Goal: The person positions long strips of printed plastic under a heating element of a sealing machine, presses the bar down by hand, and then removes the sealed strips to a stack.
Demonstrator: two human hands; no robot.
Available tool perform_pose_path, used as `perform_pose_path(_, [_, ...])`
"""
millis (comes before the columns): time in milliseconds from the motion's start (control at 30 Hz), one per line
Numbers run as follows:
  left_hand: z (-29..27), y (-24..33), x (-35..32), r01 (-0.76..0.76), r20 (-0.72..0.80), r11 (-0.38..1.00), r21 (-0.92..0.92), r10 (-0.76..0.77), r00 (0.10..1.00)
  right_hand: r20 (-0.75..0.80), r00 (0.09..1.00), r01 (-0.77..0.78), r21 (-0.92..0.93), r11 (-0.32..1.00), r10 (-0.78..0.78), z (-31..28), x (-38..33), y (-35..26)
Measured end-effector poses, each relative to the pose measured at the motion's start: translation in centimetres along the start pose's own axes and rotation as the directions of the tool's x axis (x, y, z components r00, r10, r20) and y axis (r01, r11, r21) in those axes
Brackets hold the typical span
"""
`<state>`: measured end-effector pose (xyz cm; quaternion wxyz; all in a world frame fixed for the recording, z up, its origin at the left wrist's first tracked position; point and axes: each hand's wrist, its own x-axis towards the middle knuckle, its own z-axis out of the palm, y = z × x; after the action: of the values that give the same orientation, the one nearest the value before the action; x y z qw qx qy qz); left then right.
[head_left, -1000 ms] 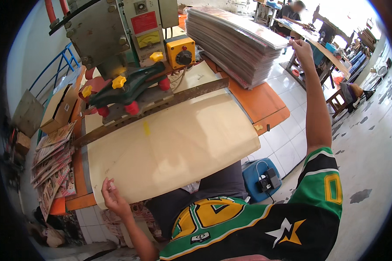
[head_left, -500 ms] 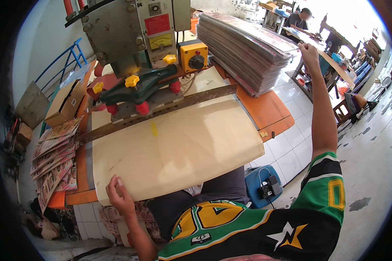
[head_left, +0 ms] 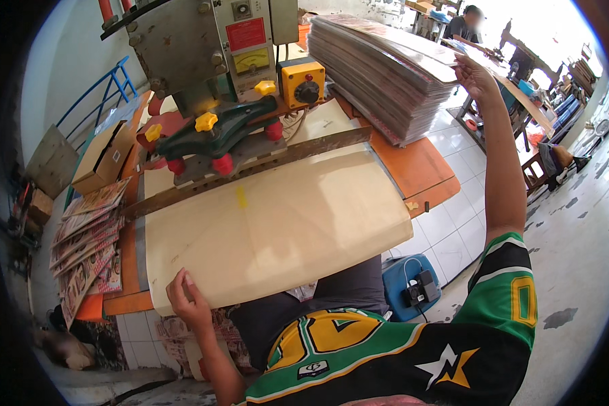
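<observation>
R hand now atop sheet stack, grip pinching top sheet; L grip flat on beige sheet.

Left hand: lower left of the frame, forearm rising from the bottom edge, fingers bent, knuckles up. Right hand: upper right of the frame, arm fully extended upward from the shoulder at lower right, fingers curled in a pinch.
</observation>
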<state>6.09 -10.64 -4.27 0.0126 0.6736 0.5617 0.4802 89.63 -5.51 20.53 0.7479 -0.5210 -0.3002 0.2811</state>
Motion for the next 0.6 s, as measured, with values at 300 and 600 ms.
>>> perform_pose_path(300, [-0.2,-0.4,-0.1,-0.052,0.002,0.997,0.056,0.052,0.999,-0.265,0.782,0.529,-0.196,0.825,-0.564,5.1,-10.4,-2.0])
perform_pose_path(600, [-0.5,-0.1,0.1,-0.031,-0.001,0.998,0.052,0.031,1.000,-0.350,0.641,0.602,-0.322,0.730,-0.683,0.0,-23.2,-2.1])
